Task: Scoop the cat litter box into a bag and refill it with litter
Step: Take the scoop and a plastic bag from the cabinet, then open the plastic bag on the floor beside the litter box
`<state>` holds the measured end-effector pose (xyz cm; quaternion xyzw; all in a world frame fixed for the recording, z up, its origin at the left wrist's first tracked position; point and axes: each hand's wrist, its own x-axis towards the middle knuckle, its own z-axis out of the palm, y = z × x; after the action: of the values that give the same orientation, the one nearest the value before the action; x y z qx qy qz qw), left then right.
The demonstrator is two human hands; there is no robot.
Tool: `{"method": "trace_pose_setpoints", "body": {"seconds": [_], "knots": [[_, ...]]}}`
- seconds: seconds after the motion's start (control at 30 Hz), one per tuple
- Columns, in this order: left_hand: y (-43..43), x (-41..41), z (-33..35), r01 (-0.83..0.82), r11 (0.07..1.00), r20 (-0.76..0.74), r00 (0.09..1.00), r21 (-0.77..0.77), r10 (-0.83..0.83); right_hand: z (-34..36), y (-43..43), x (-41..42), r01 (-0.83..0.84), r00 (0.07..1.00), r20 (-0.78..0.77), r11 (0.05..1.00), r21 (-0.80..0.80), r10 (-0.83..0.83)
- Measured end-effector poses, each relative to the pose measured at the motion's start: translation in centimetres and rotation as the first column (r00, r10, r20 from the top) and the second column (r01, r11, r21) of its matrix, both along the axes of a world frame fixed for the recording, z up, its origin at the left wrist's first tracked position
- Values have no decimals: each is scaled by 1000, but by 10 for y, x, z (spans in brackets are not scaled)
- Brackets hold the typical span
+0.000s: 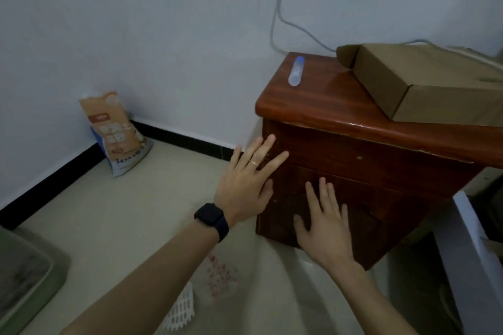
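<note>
Red-brown wood fills the right of the view: a bedside cabinet [367, 177] with a cardboard box [424, 81] on top, and both hands reach toward its front. The left hand [245, 182], with a dark watch [211, 219] on the wrist, has its fingers spread straight across the cabinet's corner; the right hand [324, 226] is flat and spread over the lower panel. Neither grasps anything, and whether the palms actually press the wood cannot be told. The task's things are all away from the hands: the green litter box [27, 280] sits on the floor at the lower left edge, its contents too blurred to judge; a white slotted scoop [181, 310] lies on the floor under the left forearm, just beside a thin plastic bag [220, 277] with red print; the litter sack [119, 133] leans in the far corner against the wall. This looks like a moment between steps rather than scooping or refilling. The next move probably calls for turning left and down – taking up the scoop and bag if waste remains, or fetching the sack from the corner if the box is ready for fresh litter.
</note>
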<state>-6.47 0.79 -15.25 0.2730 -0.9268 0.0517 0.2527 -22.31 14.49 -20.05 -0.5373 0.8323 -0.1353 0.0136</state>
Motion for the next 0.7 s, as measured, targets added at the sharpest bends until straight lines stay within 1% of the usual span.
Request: {"method": "trace_pose_setpoints", "body": {"seconds": [0.07,0.1,0.17,0.23,0.3,0.33,0.43,0.5,0.6,0.63,0.7], "knots": [[10,43,-49,-104,980,0,994,170,106,-3,10,14,-48,987,150,998,-39,54],[16,66,-74,-174,952,23,985,251,174,-7,15,23,-76,974,210,996,-51,86],[30,114,-126,-312,864,92,949,395,301,-20,24,42,-127,942,307,990,-57,138],[46,157,-169,-458,732,219,888,505,404,-41,28,62,-176,911,371,984,-41,178],[64,191,-207,-590,586,364,806,556,466,-67,30,82,-226,890,407,974,-2,207],[73,206,-224,-635,526,412,770,565,487,-83,30,93,-249,882,420,968,28,215],[97,236,-267,-740,346,543,663,576,515,-134,28,122,-319,863,457,933,168,213],[107,245,-292,-774,247,594,614,583,520,-168,27,139,-358,855,478,896,261,202],[112,244,-319,-753,169,556,599,636,576,-205,21,159,-368,866,471,854,368,170],[110,241,-326,-740,161,529,598,653,602,-214,17,165,-354,870,469,854,381,151],[103,233,-338,-721,174,471,595,671,651,-230,6,175,-313,884,451,873,373,124]]}}
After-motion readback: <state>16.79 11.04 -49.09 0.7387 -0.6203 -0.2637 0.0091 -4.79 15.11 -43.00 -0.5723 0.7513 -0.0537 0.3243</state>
